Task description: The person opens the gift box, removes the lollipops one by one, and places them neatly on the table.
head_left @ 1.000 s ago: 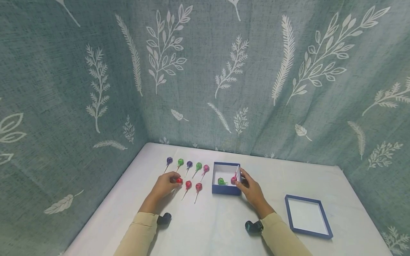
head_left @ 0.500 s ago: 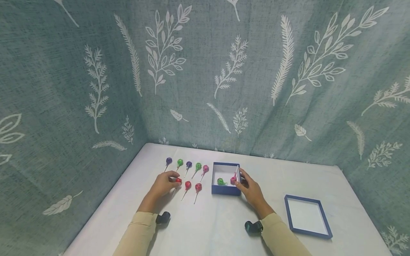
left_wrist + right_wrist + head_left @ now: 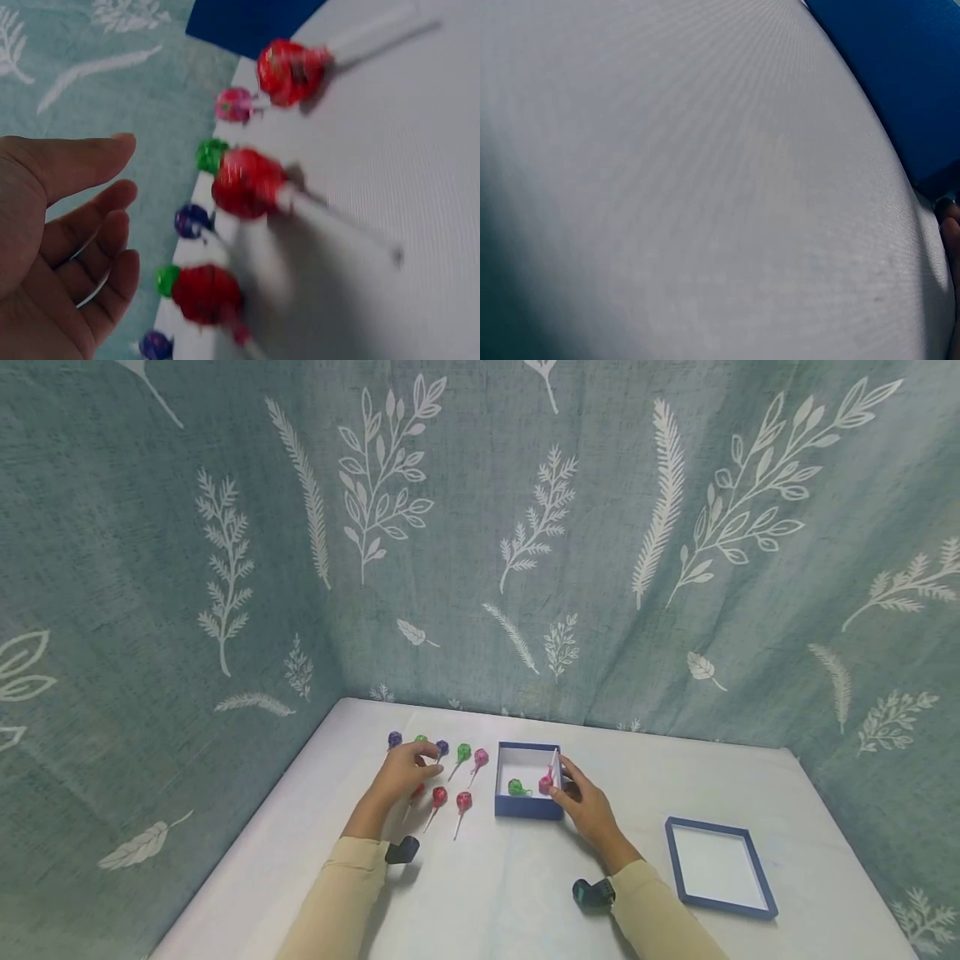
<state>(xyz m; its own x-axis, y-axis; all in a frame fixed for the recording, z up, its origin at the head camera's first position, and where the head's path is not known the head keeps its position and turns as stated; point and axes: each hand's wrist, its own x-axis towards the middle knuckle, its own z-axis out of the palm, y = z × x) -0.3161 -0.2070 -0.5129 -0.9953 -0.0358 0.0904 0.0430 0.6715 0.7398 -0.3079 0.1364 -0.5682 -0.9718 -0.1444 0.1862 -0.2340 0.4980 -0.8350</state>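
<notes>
My left hand [image 3: 403, 770] is over the lollipops on the left, thumb and fingers apart with nothing between them in the left wrist view. Below it are three red lollipops [image 3: 439, 796], the leftmost partly covered by the hand. Behind them runs a row of purple, green and pink lollipops, including a green lollipop [image 3: 463, 751] and a pink lollipop [image 3: 481, 757]. My right hand [image 3: 588, 802] grips the right side of a blue box [image 3: 528, 807], thumb at the front corner. Inside the box lie a green lollipop [image 3: 516, 787] and a pink lollipop [image 3: 546, 784], its stick leaning on the right wall.
A blue-edged lid [image 3: 722, 868] with a white inside lies on the white table [image 3: 510, 893], right of my right arm. A green leaf-patterned curtain [image 3: 465, 527] surrounds the table's back and sides.
My left hand has let go of the leftmost red lollipop and moved up and to the right, toward the back row. My right hand stays on the box.
</notes>
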